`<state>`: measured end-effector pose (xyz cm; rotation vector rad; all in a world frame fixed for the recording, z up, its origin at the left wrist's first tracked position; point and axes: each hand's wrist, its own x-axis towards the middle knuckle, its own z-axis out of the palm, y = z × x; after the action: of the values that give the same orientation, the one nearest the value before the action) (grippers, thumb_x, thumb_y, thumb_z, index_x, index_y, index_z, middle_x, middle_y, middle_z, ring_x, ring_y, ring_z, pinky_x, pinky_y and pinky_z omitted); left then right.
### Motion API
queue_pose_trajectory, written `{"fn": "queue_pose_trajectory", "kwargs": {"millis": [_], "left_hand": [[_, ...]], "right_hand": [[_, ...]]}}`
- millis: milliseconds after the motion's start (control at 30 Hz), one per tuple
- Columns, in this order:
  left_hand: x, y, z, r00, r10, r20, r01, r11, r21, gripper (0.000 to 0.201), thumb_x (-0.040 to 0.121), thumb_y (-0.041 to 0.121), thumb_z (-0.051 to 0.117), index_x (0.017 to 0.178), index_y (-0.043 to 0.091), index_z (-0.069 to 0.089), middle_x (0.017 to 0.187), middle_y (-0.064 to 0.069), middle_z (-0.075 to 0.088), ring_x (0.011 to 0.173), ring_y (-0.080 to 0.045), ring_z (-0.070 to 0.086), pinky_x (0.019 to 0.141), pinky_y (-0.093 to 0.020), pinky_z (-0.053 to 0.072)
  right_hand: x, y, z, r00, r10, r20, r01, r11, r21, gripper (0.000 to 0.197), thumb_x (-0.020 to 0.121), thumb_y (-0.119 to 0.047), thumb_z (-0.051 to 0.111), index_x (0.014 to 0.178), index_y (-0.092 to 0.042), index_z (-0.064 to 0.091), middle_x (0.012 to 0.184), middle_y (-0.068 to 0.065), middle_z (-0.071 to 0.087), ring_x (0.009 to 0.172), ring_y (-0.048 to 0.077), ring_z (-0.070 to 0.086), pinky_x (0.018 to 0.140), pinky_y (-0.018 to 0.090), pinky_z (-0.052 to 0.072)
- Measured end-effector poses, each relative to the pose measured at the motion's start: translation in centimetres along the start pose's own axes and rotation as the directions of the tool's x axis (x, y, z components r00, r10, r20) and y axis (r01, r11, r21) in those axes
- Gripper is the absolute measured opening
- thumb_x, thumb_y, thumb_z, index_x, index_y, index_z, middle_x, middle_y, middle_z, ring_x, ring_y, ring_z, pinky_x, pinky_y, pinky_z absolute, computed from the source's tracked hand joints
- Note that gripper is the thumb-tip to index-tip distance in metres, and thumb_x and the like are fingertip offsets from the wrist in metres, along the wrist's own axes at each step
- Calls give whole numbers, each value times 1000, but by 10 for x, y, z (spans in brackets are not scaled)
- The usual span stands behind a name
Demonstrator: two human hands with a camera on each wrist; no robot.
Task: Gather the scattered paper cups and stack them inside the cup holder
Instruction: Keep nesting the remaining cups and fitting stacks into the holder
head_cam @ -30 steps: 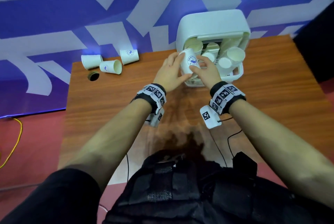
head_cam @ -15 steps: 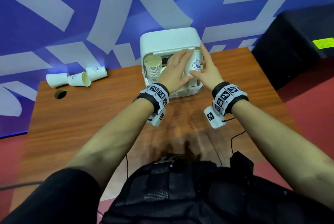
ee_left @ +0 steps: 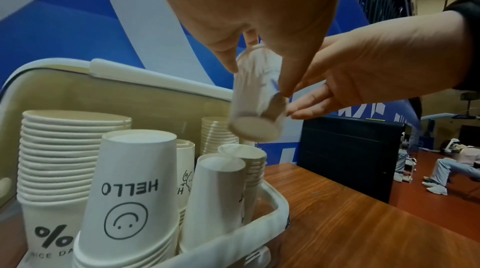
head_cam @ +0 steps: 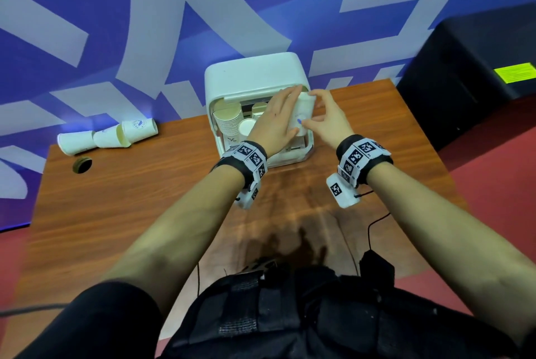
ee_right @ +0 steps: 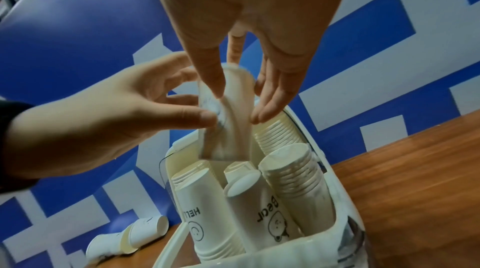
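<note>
A white paper cup (head_cam: 302, 105) hangs upright over the right side of the white cup holder (head_cam: 252, 77). My left hand (head_cam: 285, 113) pinches the cup from the left and my right hand (head_cam: 315, 110) from the right. In the left wrist view the cup (ee_left: 255, 106) is blurred, its base just above a stack (ee_left: 244, 157). The right wrist view shows the cup (ee_right: 226, 125) between my thumb and fingers. Inside the holder stand several stacks, one marked HELLO (ee_left: 130, 190). Three loose cups (head_cam: 111, 136) lie on their sides at the table's far left.
The wooden table (head_cam: 145, 199) has a round cable hole (head_cam: 82, 164) near the loose cups. A black box (head_cam: 470, 68) stands beyond the table's right edge. Thin black cables (head_cam: 374, 222) run off the near edge. A blue and white wall is behind.
Both hands have carried the cup from the holder's front left across to its right side, and it now stands more upright. The three loose cups have not moved.
</note>
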<state>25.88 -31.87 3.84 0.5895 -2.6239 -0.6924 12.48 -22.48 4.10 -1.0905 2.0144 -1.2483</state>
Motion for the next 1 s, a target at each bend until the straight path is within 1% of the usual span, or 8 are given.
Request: {"fn": "queue_pose_trajectory", "kwargs": {"millis": [67, 133, 267, 400, 533, 733, 833, 1000], "left_hand": [[2, -3, 3, 1000, -27, -5, 27, 999, 19, 77, 84, 8, 64, 149, 10, 24, 149, -13, 31, 132, -27, 38, 98, -30, 39], [6, -9, 5, 999, -45, -19, 45, 999, 27, 70, 85, 8, 64, 147, 9, 30, 144, -15, 36, 127, -29, 43, 95, -33, 43], [13, -26, 6, 998, -51, -30, 52, 998, 35, 59, 82, 4, 64, 137, 6, 43, 140, -14, 39, 122, -29, 47, 97, -36, 46], [13, -38, 8, 999, -18, -35, 21, 997, 77, 38, 86, 5, 57, 123, 4, 54, 138, -14, 43, 109, -30, 56, 81, -40, 52], [14, -37, 16, 995, 11, -101, -4, 998, 62, 35, 90, 24, 43, 108, 3, 63, 131, -13, 53, 97, -31, 62, 69, -43, 54], [13, -42, 25, 996, 24, -83, -16, 995, 98, 36, 93, 27, 43, 102, 4, 69, 136, -11, 55, 103, -33, 65, 72, -42, 56], [12, -46, 31, 996, 46, -77, -36, 992, 123, 21, 92, 15, 54, 99, 5, 70, 136, -11, 55, 116, -32, 60, 77, -42, 57], [13, -48, 31, 988, 110, -105, -87, 976, 202, 24, 90, 18, 52, 93, 7, 73, 108, -8, 70, 101, -33, 61, 75, -42, 56]], "right_hand": [[3, 2, 6, 1000, -3, 6, 3, 1000, -31, 33, 82, -8, 64, 109, -24, 55, 114, 4, 53, 90, 26, 64, 79, 28, 52], [7, 7, 12, 1000, -13, -6, 13, 996, -92, 17, 85, -7, 62, 100, -15, 62, 108, 4, 51, 89, 24, 63, 75, 16, 48], [16, 15, 11, 995, -74, -61, 64, 987, -150, 11, 86, -3, 61, 96, -3, 65, 110, 13, 54, 86, 15, 55, 70, 0, 39], [20, 20, 6, 987, -146, -68, 134, 980, -149, 8, 87, -2, 59, 94, -4, 65, 106, 4, 52, 94, 14, 55, 80, 4, 43], [18, 28, 4, 962, -249, -114, 224, 955, -193, 10, 86, 1, 57, 91, -3, 65, 111, 9, 55, 92, 15, 54, 84, 19, 47], [18, 46, 1, 953, -297, -64, 265, 916, -300, 13, 84, 3, 56, 91, -2, 66, 119, 9, 59, 105, 21, 56, 91, 27, 46], [19, 50, 3, 973, -230, -35, 207, 925, -319, 15, 85, 1, 57, 94, -3, 68, 121, 8, 60, 109, 23, 57, 97, 27, 43], [21, 49, 4, 986, -161, -39, 136, 920, -367, 16, 90, -4, 56, 101, -5, 67, 120, 7, 62, 110, 23, 57, 95, 25, 40]]}}
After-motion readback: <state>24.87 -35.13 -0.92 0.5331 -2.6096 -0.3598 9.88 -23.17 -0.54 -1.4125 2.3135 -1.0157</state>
